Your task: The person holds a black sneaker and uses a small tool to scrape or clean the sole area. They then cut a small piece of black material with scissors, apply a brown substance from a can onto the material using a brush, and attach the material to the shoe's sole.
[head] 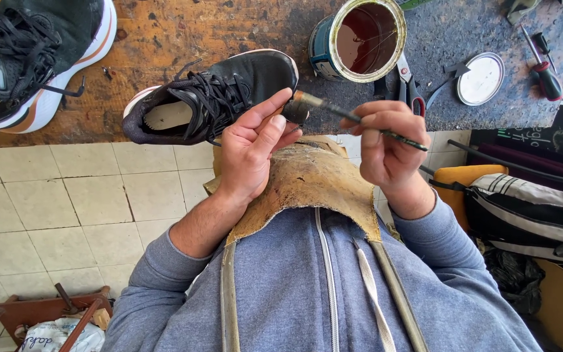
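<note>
Workbench (164, 39), worn wood and dark stone, across the top of the view. Two black sneakers on it: one (27, 58) at the far left corner, one (213, 98) at the bench edge, laces up, toe beside the tin. One open tin (360, 39) of dark brown liquid (glue or stain, cannot tell which), its one round lid (481, 79) lying well apart to the side. One pair of scissors (408, 85) just beside the tin; one red-handled screwdriver (542, 65) near the lid. One striped bag (529, 212) below the bench. Left hand (252, 146) held above a leather apron (307, 189), fingers loosely extended, thumb and fingertips touching the brush head. Right hand (386, 146) pinched closed on the thin handle of one brush (346, 116), whose bristle end sits against the left fingers, just in front of the nearer sneaker.
</note>
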